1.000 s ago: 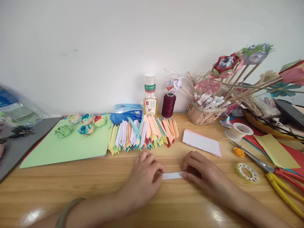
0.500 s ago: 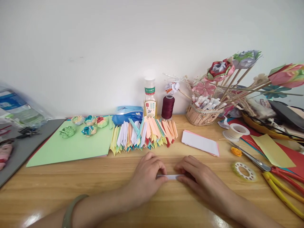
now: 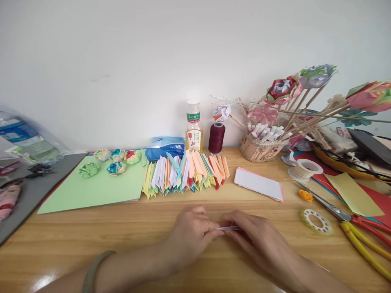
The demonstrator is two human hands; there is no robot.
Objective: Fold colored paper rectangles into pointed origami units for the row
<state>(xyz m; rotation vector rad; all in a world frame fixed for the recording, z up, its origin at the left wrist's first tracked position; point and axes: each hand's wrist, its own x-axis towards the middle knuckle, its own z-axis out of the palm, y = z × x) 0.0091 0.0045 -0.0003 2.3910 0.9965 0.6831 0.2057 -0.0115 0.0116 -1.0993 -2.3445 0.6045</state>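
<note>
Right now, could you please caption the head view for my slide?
Left hand and right hand hold slim white paper near colourful folded paper pieces.

From here I can't see either end of the white paper strip (image 3: 227,228): both vanish into the pinching left hand (image 3: 194,230) and right hand (image 3: 255,240), whose own fingertips are partly tucked away. Right of the right hand, the scissors (image 3: 339,211) and yellow handles (image 3: 363,246) run out of view; far left of the left hand, so does a plastic bag (image 3: 26,136). Beyond the hands, the bottle's (image 3: 194,140) smallest print is unreadable.
</note>
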